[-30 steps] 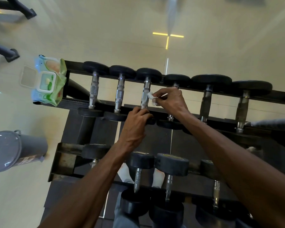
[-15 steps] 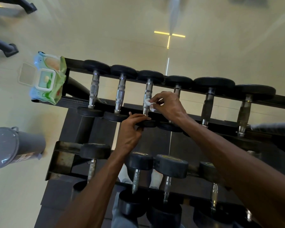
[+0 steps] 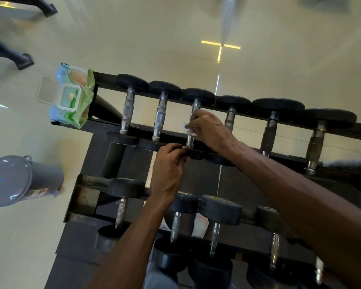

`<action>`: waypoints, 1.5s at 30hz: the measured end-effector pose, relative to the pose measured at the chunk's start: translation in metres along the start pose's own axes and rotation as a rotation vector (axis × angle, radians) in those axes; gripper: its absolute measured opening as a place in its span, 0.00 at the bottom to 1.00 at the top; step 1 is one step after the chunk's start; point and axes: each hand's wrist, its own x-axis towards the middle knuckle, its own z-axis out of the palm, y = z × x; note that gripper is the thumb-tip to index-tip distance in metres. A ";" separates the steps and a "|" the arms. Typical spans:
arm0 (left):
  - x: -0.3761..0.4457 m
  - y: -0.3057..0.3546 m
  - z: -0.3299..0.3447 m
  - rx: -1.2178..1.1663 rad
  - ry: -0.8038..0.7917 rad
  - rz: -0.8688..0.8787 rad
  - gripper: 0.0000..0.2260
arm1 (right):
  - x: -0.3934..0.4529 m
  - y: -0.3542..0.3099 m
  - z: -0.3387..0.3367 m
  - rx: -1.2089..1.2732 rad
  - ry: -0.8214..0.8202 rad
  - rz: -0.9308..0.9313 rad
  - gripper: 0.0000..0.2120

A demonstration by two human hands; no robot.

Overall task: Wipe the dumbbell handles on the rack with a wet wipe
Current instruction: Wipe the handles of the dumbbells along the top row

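Black dumbbells sit in a row on the top shelf of the rack (image 3: 104, 126), and the third dumbbell (image 3: 193, 122) from the left end of the rack is the one being cleaned. The right hand (image 3: 208, 130) has its fingers curled round the shiny metal handle of that dumbbell, with a white wet wipe (image 3: 186, 127) squeezed between the fingers and the handle. Only small bits of the wipe peek out beside the fingers. The left hand (image 3: 169, 172) is just below on the same dumbbell, and its fingers curl over the near black end to grip it. Two more dumbbells lie to the left of this one on the rack, and three bigger ones lie to the right. A green and blue pack of wipes (image 3: 72, 101) rests on the left end of the rack with its lid flipped open. A grey bin (image 3: 19, 180) stands on the pale floor to the left of the rack. More dumbbells sit on the lower shelf of the rack, under the arms.
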 end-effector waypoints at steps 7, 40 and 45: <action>0.000 -0.004 0.000 -0.021 0.011 -0.016 0.10 | -0.027 -0.003 0.012 0.036 -0.068 0.002 0.07; 0.004 -0.005 -0.005 -0.081 0.006 -0.050 0.08 | 0.005 0.009 -0.001 -0.047 0.152 0.007 0.08; 0.004 -0.005 -0.004 -0.086 -0.010 -0.068 0.10 | -0.028 -0.004 0.003 -0.040 -0.197 -0.195 0.12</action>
